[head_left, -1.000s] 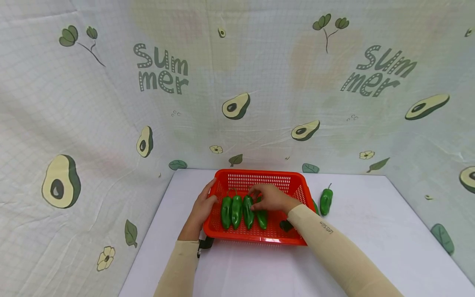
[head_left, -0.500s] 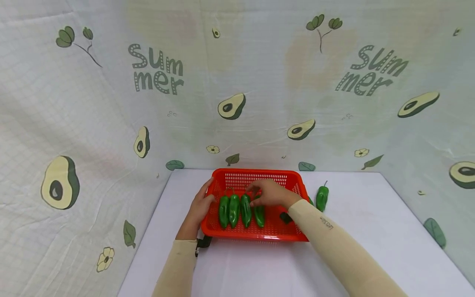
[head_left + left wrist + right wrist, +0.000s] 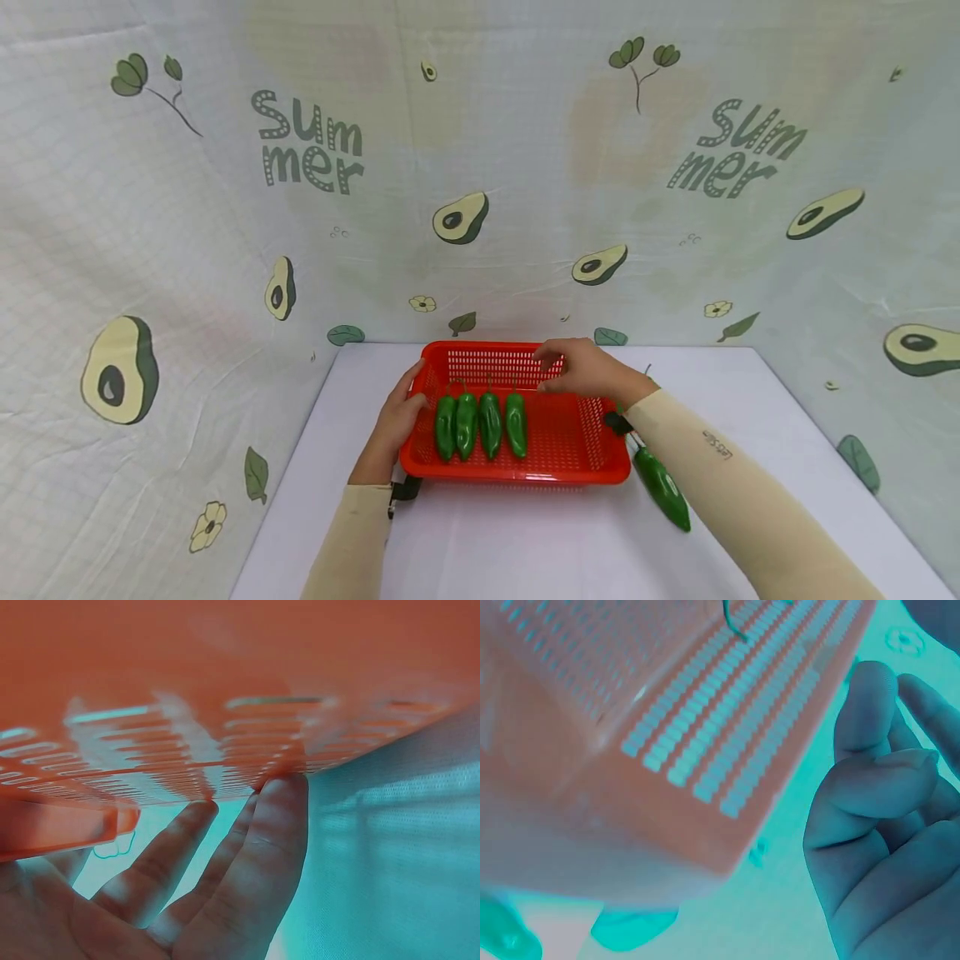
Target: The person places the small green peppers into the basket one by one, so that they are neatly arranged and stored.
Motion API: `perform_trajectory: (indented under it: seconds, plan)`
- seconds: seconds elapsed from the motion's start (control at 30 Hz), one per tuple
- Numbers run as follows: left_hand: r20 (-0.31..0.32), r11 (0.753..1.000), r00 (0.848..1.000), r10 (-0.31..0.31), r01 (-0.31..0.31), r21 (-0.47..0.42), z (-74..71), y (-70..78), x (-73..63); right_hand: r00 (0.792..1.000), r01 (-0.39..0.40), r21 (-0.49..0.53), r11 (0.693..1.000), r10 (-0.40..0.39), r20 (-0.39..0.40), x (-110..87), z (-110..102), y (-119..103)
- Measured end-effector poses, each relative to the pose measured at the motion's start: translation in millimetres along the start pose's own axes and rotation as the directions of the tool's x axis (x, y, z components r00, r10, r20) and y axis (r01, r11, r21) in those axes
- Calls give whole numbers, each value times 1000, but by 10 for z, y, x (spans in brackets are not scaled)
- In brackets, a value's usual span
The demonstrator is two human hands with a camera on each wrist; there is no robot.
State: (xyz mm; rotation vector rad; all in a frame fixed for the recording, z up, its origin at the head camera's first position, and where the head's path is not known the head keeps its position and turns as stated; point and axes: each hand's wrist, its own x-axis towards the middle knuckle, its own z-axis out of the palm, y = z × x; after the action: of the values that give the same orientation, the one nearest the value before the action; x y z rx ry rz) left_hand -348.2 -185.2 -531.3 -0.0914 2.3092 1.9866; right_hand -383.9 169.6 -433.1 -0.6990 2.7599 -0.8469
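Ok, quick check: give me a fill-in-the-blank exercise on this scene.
1. The basket is ____ in colour.
2. Inside it lie ____ green peppers.
3. The left hand touches the basket's ____ end (left or right).
4. The right hand holds ____ (nothing or a pepper).

Missing words: red; four; left; nothing.
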Motion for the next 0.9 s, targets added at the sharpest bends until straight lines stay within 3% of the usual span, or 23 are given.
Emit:
perform_trajectory:
  seconds: [0.3, 0.9]
  plan:
    - [5, 1000, 1000, -2, 2, 6, -6, -15, -5, 991, -66, 57, 996, 73, -113, -435, -292, 319]
    - [8, 1000, 1000, 2, -1, -12, 0, -40, -28, 954, -201, 58, 978, 209, -216, -880, -249, 1058]
